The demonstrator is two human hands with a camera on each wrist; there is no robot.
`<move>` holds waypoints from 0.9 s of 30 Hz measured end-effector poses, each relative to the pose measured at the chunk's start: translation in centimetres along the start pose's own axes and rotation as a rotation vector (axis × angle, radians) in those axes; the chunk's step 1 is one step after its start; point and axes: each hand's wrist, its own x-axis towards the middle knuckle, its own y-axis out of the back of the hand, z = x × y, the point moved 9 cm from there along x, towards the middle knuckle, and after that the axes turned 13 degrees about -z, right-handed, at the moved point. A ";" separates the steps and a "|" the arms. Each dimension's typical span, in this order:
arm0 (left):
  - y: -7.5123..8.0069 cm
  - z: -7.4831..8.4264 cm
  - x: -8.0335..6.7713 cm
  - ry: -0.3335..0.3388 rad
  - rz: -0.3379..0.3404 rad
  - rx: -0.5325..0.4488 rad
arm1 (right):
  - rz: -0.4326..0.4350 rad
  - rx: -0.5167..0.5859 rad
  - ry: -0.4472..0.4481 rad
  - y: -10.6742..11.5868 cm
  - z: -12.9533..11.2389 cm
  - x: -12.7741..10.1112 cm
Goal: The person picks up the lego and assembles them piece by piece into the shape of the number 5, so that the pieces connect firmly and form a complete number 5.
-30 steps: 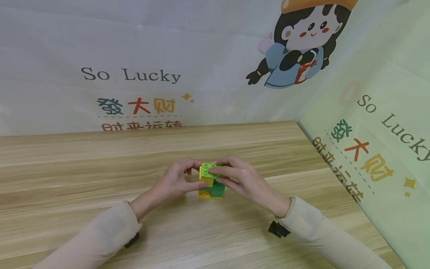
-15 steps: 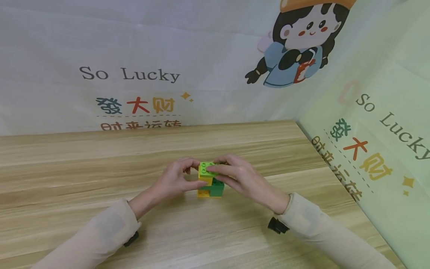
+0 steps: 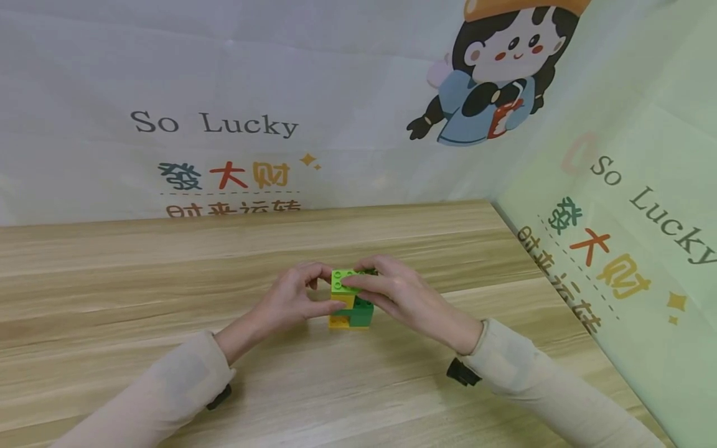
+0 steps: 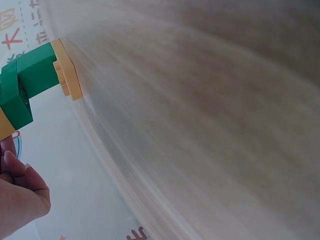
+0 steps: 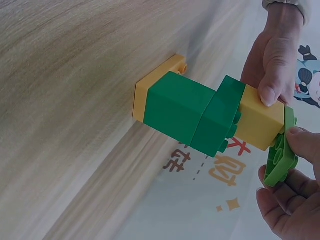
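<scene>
A small block stack (image 3: pixel 351 309) stands on the wooden table (image 3: pixel 168 274): a yellow base plate (image 5: pixel 150 90), two dark green bricks (image 5: pixel 175 107), a yellow brick (image 5: pixel 257 122), and a light green plate (image 5: pixel 280 155) on top. My left hand (image 3: pixel 326 289) grips the stack from the left, its thumb (image 5: pixel 272 60) on the yellow brick. From the right, my right hand (image 3: pixel 354 275) pinches the light green plate, whose far side its fingers (image 5: pixel 295 200) hide. In the left wrist view, only the green bricks (image 4: pixel 30 75), the base plate (image 4: pixel 67 75) and some fingertips (image 4: pixel 20 195) show.
Printed cloth backdrops (image 3: pixel 224 124) close the table off at the back and along the right side (image 3: pixel 616 249). Bare wood lies to the left and in front of the stack. Both forearms in beige sleeves (image 3: pixel 168 386) rest near the front edge.
</scene>
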 end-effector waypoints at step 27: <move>0.3 0.4 0.2 0.008 0.009 0.045 | -0.001 -0.143 0.037 0.0 -0.6 0.2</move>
